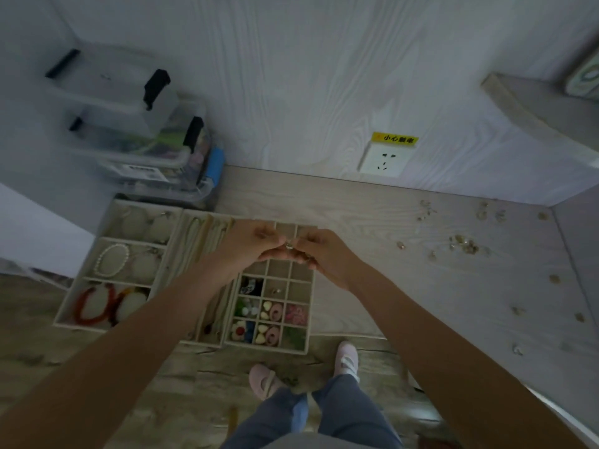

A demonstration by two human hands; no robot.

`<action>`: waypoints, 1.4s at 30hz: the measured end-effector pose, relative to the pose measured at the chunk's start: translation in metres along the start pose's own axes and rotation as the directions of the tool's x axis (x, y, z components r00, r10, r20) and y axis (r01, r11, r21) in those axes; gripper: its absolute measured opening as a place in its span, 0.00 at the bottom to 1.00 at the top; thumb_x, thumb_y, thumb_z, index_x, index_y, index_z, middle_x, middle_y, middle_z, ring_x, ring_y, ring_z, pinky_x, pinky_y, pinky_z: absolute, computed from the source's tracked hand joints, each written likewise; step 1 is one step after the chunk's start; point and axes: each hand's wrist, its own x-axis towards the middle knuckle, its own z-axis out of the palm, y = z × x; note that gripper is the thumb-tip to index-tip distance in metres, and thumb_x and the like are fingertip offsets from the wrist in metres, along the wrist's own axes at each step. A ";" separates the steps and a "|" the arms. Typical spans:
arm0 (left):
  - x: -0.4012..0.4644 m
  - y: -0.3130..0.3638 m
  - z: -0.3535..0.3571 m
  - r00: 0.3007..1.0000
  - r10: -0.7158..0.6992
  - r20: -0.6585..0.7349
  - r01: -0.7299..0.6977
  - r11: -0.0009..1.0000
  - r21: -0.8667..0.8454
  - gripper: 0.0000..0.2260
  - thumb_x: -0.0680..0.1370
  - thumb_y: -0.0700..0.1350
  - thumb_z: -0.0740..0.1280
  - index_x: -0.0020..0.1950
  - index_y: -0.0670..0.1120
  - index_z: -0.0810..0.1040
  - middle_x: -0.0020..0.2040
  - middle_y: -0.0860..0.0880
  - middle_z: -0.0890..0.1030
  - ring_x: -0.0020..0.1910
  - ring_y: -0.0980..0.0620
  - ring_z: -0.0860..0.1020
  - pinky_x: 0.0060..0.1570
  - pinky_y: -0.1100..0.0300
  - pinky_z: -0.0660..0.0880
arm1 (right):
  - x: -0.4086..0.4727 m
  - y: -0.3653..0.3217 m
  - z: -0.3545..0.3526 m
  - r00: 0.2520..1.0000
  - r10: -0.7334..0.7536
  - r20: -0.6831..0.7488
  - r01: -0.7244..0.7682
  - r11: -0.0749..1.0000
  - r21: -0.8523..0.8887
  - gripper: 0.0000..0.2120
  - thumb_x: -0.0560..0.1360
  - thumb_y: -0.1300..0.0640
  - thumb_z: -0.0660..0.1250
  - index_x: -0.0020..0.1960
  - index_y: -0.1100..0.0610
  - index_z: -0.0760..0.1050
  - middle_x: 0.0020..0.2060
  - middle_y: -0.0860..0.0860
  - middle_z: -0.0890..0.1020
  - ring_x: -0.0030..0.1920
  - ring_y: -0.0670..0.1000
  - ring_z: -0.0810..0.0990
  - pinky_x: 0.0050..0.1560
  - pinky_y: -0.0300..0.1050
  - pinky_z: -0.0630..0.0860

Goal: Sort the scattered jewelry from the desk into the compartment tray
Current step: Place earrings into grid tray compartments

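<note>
Both hands meet above compartment tray: left hand and right hand pinch small shiny jewelry piece, probably ring, blurred. Lower tray cells filled, upper ones bare or hidden by hands. Many scattered jewelry bits left on counter at right

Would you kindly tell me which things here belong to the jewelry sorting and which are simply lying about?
Part of the job:
- small shiny piece, pinched between left hand and right hand
- grid tray
- scattered jewelry on the desk
- bracelet tray and necklace tray, partly filled

Just lying about:
- stacked plastic boxes
- wall socket with yellow label
</note>
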 end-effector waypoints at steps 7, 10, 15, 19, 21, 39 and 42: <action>-0.009 -0.022 -0.011 0.992 -0.050 0.119 0.046 0.998 0.034 0.06 0.76 0.38 0.67 0.49 0.35 0.79 0.39 0.45 0.85 0.39 0.51 0.84 0.42 0.62 0.80 | -0.005 0.014 0.018 0.998 -0.027 -0.062 0.029 0.999 0.031 0.07 0.74 0.69 0.65 0.40 0.60 0.76 0.30 0.54 0.77 0.28 0.45 0.73 0.29 0.34 0.69; -0.012 -0.025 -0.013 0.987 -0.074 0.144 0.074 0.997 0.006 0.05 0.76 0.37 0.67 0.49 0.35 0.79 0.42 0.43 0.85 0.41 0.48 0.84 0.44 0.61 0.81 | -0.007 0.015 0.021 0.997 -0.037 -0.069 0.039 0.999 0.032 0.07 0.74 0.69 0.66 0.40 0.60 0.77 0.28 0.52 0.78 0.26 0.43 0.73 0.28 0.34 0.69; -0.019 -0.024 -0.017 0.984 -0.095 0.148 0.079 0.991 0.111 0.04 0.77 0.42 0.67 0.44 0.43 0.80 0.37 0.47 0.85 0.35 0.51 0.84 0.31 0.67 0.75 | -0.012 0.013 0.026 0.997 -0.019 -0.076 0.020 1.000 0.003 0.06 0.73 0.70 0.67 0.41 0.60 0.76 0.30 0.52 0.78 0.24 0.40 0.74 0.27 0.30 0.70; -0.015 -0.024 -0.017 0.992 -0.088 0.085 0.063 0.963 0.264 0.04 0.76 0.42 0.68 0.43 0.43 0.79 0.30 0.47 0.82 0.23 0.55 0.79 0.22 0.67 0.71 | -0.007 0.015 0.029 0.992 -0.035 -0.125 0.021 0.994 -0.111 0.07 0.69 0.70 0.71 0.41 0.60 0.77 0.25 0.48 0.77 0.25 0.41 0.75 0.30 0.32 0.72; -0.011 -0.026 -0.016 0.996 -0.054 0.076 0.022 0.930 0.368 0.04 0.76 0.43 0.68 0.43 0.44 0.79 0.28 0.48 0.80 0.22 0.55 0.78 0.23 0.65 0.73 | -0.002 0.020 0.031 0.985 -0.061 -0.164 0.020 0.970 -0.243 0.05 0.68 0.67 0.72 0.42 0.60 0.79 0.27 0.48 0.78 0.29 0.44 0.75 0.35 0.36 0.73; 0.008 -0.042 0.014 0.997 -0.025 0.070 -0.044 0.554 0.831 0.12 0.80 0.44 0.60 0.42 0.41 0.78 0.30 0.46 0.80 0.25 0.53 0.79 0.28 0.61 0.78 | 0.011 0.042 0.051 0.968 -0.238 -0.080 0.022 0.396 -0.918 0.10 0.77 0.59 0.63 0.56 0.57 0.78 0.51 0.55 0.73 0.50 0.56 0.76 0.46 0.46 0.72; 0.008 -0.039 0.017 0.997 0.006 0.081 -0.075 0.465 0.882 0.12 0.80 0.43 0.60 0.42 0.40 0.79 0.32 0.45 0.81 0.30 0.50 0.81 0.37 0.56 0.80 | 0.013 0.037 0.051 0.968 -0.233 -0.090 0.011 0.402 -0.916 0.10 0.76 0.61 0.63 0.55 0.58 0.79 0.52 0.56 0.74 0.52 0.57 0.77 0.47 0.46 0.71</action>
